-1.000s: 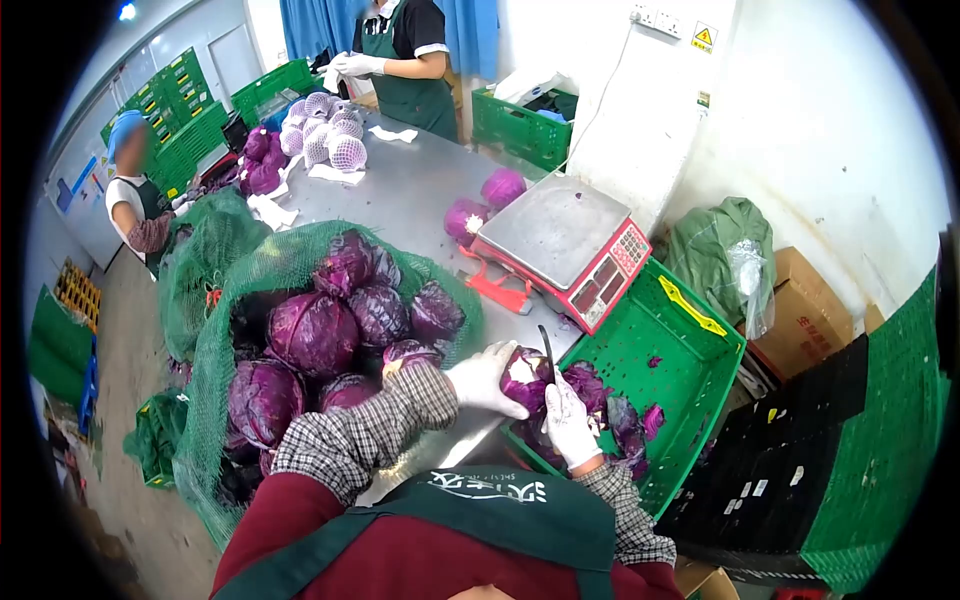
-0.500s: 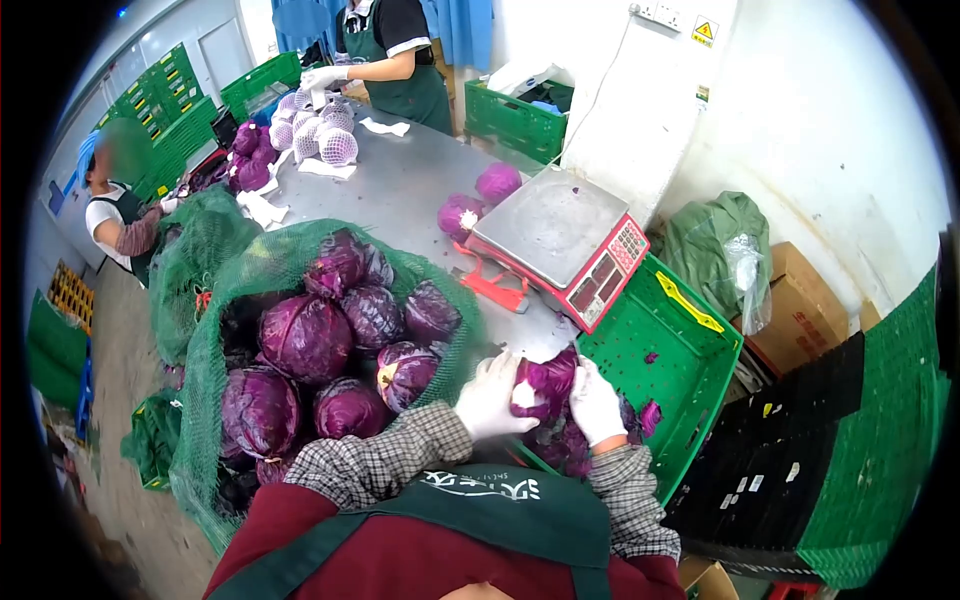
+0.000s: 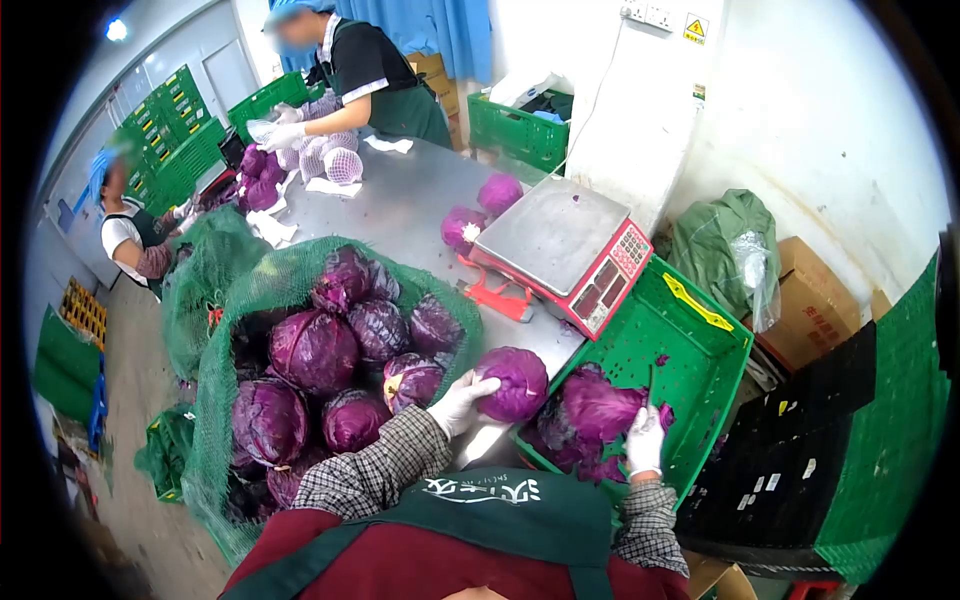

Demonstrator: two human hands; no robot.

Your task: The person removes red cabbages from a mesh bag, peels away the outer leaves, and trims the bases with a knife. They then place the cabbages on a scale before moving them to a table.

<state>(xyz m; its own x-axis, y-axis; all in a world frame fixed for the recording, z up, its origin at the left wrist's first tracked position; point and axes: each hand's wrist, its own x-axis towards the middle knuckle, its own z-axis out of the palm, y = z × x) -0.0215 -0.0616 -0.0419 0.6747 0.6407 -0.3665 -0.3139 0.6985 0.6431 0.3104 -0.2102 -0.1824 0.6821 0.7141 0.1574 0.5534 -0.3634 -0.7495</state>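
My left hand (image 3: 460, 404) grips a round, smooth red cabbage (image 3: 513, 384) by its left side, above the near table edge. My right hand (image 3: 645, 442) is closed over the green crate (image 3: 705, 375), beside loose purple cabbage leaves (image 3: 600, 408). From its fingers a thin dark blade (image 3: 651, 378) points up, looking like a small knife; its handle is hidden. At my left, a green mesh sack (image 3: 215, 400) stands open, full of red cabbages (image 3: 313, 352) with their outer leaves on.
A red-framed scale (image 3: 555, 235) sits on the metal table (image 3: 400, 205), with two cabbages (image 3: 463, 228) and a red-handled tool (image 3: 500, 298) beside it. Two co-workers stand at the far end, near net-wrapped cabbages (image 3: 342, 165). Cardboard boxes (image 3: 810, 300) lie right.
My hands have moved apart. The cabbage that was between both is now in my left hand, farther left; my right hand has moved right and down, and more leaves show in the crate.
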